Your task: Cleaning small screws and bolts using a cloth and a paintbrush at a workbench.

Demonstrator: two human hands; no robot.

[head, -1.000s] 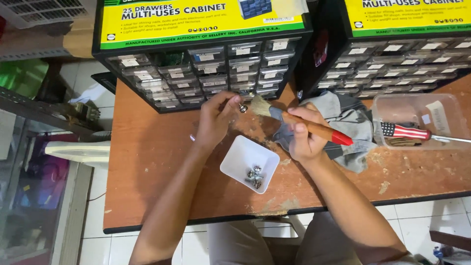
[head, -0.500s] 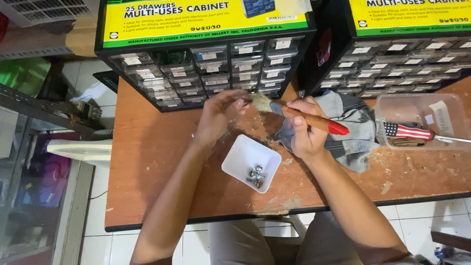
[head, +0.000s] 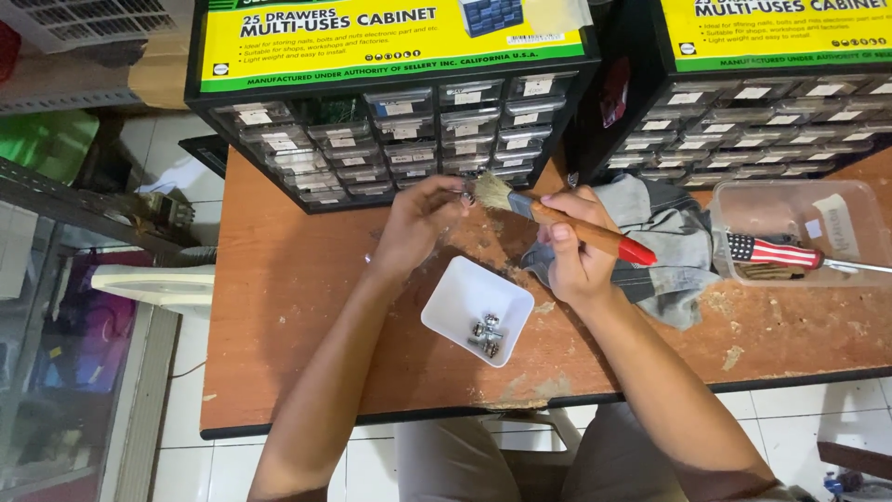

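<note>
Pinching a small metal part [head: 467, 196] between its fingertips, the left hand [head: 420, 223] is holding it up just above the worn wooden tabletop [head: 288, 307], close in front of the drawer cabinet [head: 390, 139]. The part is tiny and mostly hidden by the fingers, so its exact kind cannot be told. The right hand [head: 574, 251] is gripping a paintbrush [head: 557, 216] with its fingers closed around the wooden handle, the red end of the handle sticking out to the right and the pale bristles touching the part in the left hand. Below and between the two hands, a small white square tray [head: 455, 302] is sitting on the table, holding a few silvery metal fittings [head: 485, 336] (nuts or similar, clustered in one corner). A grey cloth [head: 664, 242] is lying crumpled under and behind the right hand. Farther right, a clear plastic container [head: 790, 209] is resting on the table with a screwdriver [head: 780, 253] lying in it, its handle patterned in stripes and stars. A second drawer cabinet [head: 762, 121] is standing behind that container.
</note>
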